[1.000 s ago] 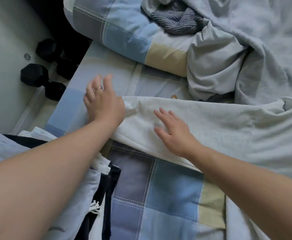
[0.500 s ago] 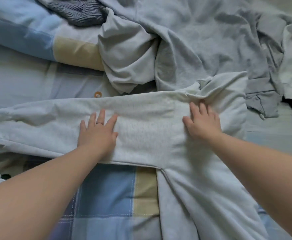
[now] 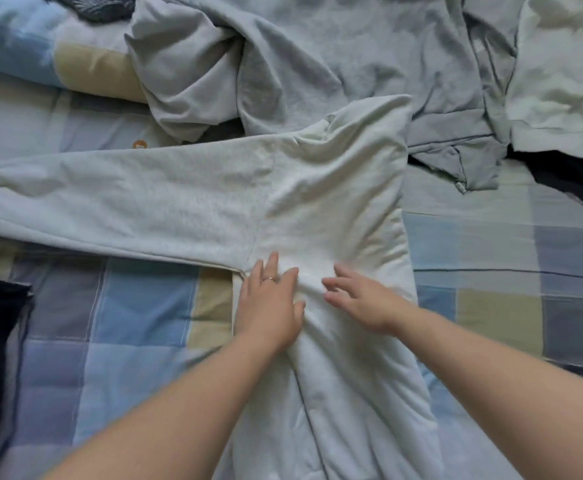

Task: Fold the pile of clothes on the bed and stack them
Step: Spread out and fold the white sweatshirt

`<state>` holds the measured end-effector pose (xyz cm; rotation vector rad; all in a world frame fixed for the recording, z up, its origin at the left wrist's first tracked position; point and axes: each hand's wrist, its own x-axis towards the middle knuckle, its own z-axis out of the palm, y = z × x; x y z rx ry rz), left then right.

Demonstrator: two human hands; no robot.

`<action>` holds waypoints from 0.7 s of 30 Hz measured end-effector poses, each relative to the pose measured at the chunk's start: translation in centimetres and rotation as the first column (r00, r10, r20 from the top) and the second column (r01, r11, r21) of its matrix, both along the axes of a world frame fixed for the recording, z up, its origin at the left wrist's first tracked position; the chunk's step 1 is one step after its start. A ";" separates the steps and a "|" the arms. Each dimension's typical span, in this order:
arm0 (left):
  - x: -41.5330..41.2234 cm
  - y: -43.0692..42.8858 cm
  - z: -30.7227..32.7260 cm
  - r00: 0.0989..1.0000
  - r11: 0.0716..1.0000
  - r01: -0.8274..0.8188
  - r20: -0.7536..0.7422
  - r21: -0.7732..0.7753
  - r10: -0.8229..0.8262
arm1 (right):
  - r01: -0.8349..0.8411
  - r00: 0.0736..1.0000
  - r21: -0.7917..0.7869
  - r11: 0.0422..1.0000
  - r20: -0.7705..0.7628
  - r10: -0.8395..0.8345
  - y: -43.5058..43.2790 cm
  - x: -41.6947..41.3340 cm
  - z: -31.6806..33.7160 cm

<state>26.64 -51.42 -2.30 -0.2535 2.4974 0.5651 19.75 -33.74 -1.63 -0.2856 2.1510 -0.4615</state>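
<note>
Checked quilt (image 3: pixel 137 306) — blue, grey, tan sqs; matching pillow (image 3: pixel 41 53) top left — small orange disc (image 3: pixel 139 144) nearby.

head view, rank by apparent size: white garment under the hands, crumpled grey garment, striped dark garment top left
1. white garment
2. crumpled grey garment, cut off at the top
3. striped dark garment, mostly out of frame, true size unsure

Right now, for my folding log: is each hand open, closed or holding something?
Left hand: open, pressed flat on the white sweatshirt.
Right hand: open, fingers spread over the sweatshirt, holding nothing.
</note>
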 end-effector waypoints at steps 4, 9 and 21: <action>7.3 4.5 1.1 0.876 0.870 -0.478 -0.001 0.116 0.482 | 0.126 0.988 -0.049 0.991 -0.079 -0.130 5.4 6.5 0.1; 13.3 9.0 0.7 0.547 0.473 -0.835 0.328 0.281 0.771 | 0.069 0.993 -0.041 0.997 -0.094 -0.073 11.7 15.2 -1.0; 16.7 12.9 0.3 0.264 0.096 -0.921 0.427 0.377 0.865 | 0.367 0.930 -0.058 0.929 0.053 -0.364 14.1 20.4 -1.1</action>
